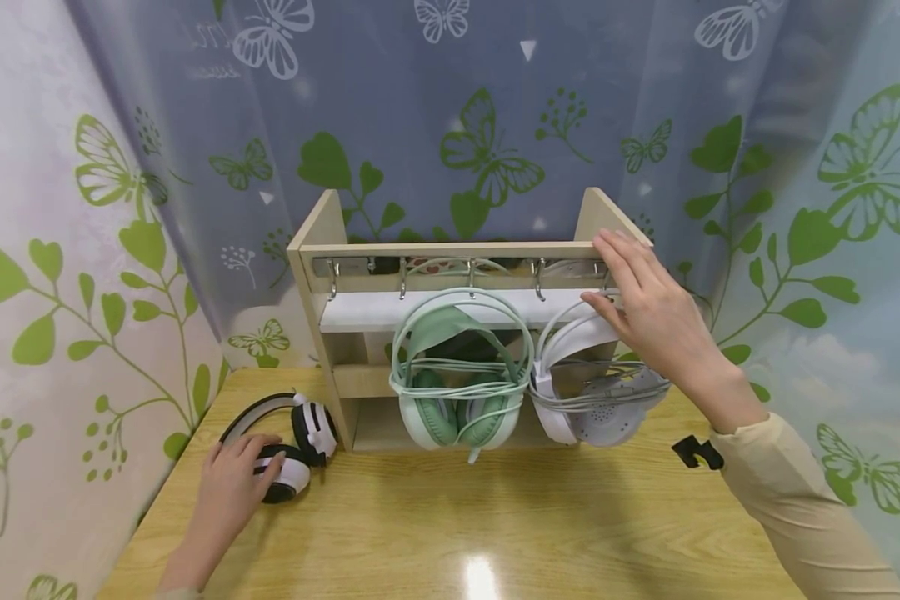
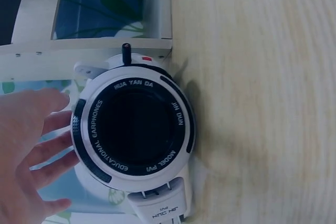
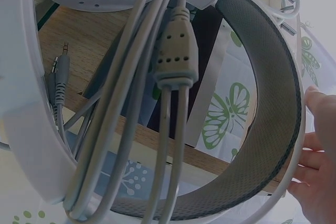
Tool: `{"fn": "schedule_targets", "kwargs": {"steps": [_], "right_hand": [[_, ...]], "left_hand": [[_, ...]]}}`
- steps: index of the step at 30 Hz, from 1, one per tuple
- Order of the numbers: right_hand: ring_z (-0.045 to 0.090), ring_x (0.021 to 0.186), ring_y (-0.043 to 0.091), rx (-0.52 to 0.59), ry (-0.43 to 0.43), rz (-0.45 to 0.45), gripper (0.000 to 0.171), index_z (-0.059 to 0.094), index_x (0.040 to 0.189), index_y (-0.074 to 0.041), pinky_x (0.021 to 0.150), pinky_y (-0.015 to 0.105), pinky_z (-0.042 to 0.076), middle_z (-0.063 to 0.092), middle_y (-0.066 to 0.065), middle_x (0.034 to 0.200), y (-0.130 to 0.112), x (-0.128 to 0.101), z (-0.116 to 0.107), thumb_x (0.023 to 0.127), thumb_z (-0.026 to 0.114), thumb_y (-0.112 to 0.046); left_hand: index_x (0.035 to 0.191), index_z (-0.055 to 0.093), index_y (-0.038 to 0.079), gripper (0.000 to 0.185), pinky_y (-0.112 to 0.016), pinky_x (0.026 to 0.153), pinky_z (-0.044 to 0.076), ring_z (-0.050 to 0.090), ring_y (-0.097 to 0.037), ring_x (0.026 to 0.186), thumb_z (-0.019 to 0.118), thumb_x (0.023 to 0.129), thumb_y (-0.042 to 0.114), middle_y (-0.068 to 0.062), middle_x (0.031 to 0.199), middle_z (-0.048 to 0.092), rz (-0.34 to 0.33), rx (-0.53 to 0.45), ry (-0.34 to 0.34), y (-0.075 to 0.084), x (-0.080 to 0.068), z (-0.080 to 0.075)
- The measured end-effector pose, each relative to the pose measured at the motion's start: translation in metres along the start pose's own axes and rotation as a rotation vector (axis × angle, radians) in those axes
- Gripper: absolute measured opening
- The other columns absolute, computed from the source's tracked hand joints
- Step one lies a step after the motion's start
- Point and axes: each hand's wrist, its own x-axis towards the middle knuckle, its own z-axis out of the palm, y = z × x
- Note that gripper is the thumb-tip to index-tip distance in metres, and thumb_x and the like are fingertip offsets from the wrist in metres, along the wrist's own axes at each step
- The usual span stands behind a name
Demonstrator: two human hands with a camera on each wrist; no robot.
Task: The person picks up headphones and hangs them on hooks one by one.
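Observation:
At the left, black-and-white headphones (image 1: 318, 429) lie on the table. My left hand (image 1: 232, 479) rests at their nearer ear cup (image 2: 134, 127), fingers spread along its edge. White headphones (image 1: 562, 346) with a bundled grey cable (image 3: 126, 77) hang at the right end of a wooden rack (image 1: 450, 250). My right hand (image 1: 648, 304) is at the rack's top right corner, with fingers over the board and the thumb lower, by the white headband (image 3: 273, 93). Its fingertips are beside that band; contact is unclear. Mint-green headphones (image 1: 461, 375) hang mid-rack, their cable wound around them.
Several metal hooks (image 1: 402, 279) line the rack's front board. A small black piece of irregular shape (image 1: 697, 452) lies on the wooden table (image 1: 450, 525), right of the rack. Curtains with butterflies and leaves (image 1: 450, 108) surround the table behind and at both sides.

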Motion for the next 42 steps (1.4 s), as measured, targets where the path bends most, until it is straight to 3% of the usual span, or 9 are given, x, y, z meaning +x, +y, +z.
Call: {"fn": "schedule_targets", "kwargs": {"steps": [6,13,18,22,35,42], "right_hand": [[0.040,0.143,0.039,0.001,-0.002,-0.001,0.072,0.041,0.151,0.004,0.115,0.051,0.037,0.044,0.023,0.153,0.000,0.000,0.000,0.107,0.035,-0.053],[0.040,0.143,0.039,-0.001,-0.006,0.002,0.073,0.041,0.151,0.004,0.115,0.051,0.037,0.043,0.023,0.153,0.000,-0.001,0.000,0.107,0.034,-0.053],[0.040,0.143,0.039,-0.002,-0.003,-0.001,0.073,0.042,0.151,0.004,0.114,0.052,0.039,0.044,0.023,0.153,0.000,0.000,-0.001,0.107,0.035,-0.053],[0.040,0.143,0.040,-0.003,-0.001,-0.005,0.072,0.042,0.151,0.004,0.114,0.051,0.039,0.044,0.023,0.153,0.000,0.000,0.000,0.107,0.035,-0.053],[0.040,0.142,0.040,0.001,0.003,-0.015,0.072,0.042,0.151,0.005,0.117,0.049,0.036,0.044,0.023,0.153,0.001,0.000,0.000,0.107,0.036,-0.052],[0.040,0.143,0.040,0.001,-0.006,-0.010,0.072,0.041,0.151,0.004,0.117,0.049,0.035,0.043,0.023,0.153,0.001,0.001,0.000,0.107,0.035,-0.052]], "left_hand": [[0.103,0.072,0.002,0.025,-0.062,0.079,0.050,0.067,-0.043,0.086,0.083,0.082,0.008,-0.020,0.096,0.072,0.042,-0.045,0.047,-0.009,0.010,-0.003],[0.114,0.068,0.000,0.026,-0.063,0.075,0.051,0.064,-0.051,0.098,0.074,0.090,0.006,-0.028,0.109,0.068,-0.081,-0.122,0.026,-0.019,0.016,-0.011],[0.116,0.069,0.000,0.024,-0.062,0.073,0.050,0.065,-0.049,0.094,0.072,0.092,0.005,-0.026,0.107,0.069,-0.113,-0.150,0.079,-0.030,0.020,-0.016],[0.117,0.068,0.000,0.025,-0.063,0.070,0.049,0.065,-0.049,0.088,0.070,0.093,0.004,-0.029,0.104,0.069,-0.132,-0.155,0.082,-0.040,0.023,-0.018],[0.123,0.065,-0.006,0.026,-0.062,0.081,0.054,0.066,-0.049,0.099,0.062,0.099,0.004,-0.031,0.115,0.067,-0.238,-0.191,0.061,-0.071,0.026,-0.013],[0.125,0.063,-0.007,0.028,-0.059,0.084,0.054,0.067,-0.048,0.102,0.057,0.103,0.009,-0.029,0.121,0.066,-0.337,-0.229,0.000,-0.091,0.022,-0.003]]}}
